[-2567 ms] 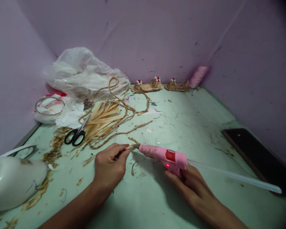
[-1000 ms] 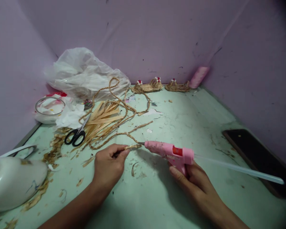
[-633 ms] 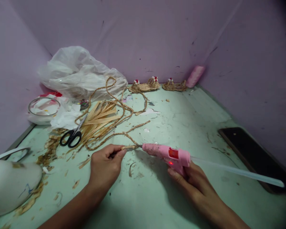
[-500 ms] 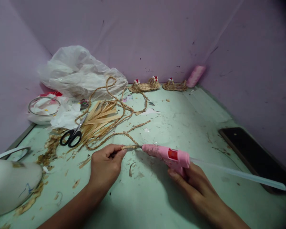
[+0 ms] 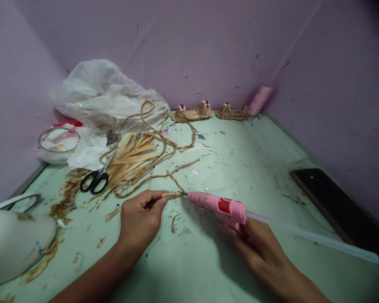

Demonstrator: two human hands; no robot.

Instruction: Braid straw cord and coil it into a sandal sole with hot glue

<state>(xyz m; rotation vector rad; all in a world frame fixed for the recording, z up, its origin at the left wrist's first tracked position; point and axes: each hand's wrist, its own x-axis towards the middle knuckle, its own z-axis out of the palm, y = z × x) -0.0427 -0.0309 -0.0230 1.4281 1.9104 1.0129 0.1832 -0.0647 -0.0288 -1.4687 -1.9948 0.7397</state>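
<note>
My left hand (image 5: 143,216) pinches the short folded end of a braided straw cord (image 5: 173,194) between thumb and fingers. From that end the cord runs back in loops over the table. Wrapped round the handle of a pink glue gun (image 5: 214,204), my right hand (image 5: 255,244) is closed. The gun's dark nozzle touches or nearly touches the held cord. A long clear glue stick (image 5: 316,236) sticks out of the gun's rear toward the right.
Black-handled scissors (image 5: 96,181) lie beside flat straw strips (image 5: 131,158) at left. Behind are a plastic bag (image 5: 104,97), a glass bowl (image 5: 58,143) and beaded straw pieces (image 5: 194,113). A phone (image 5: 337,206) lies right; a whitish rounded object (image 5: 17,248) stands left.
The rear of the glue gun and my right hand have shifted slightly left and down, tilting the gun and glue stick. My left hand has hardly moved.
</note>
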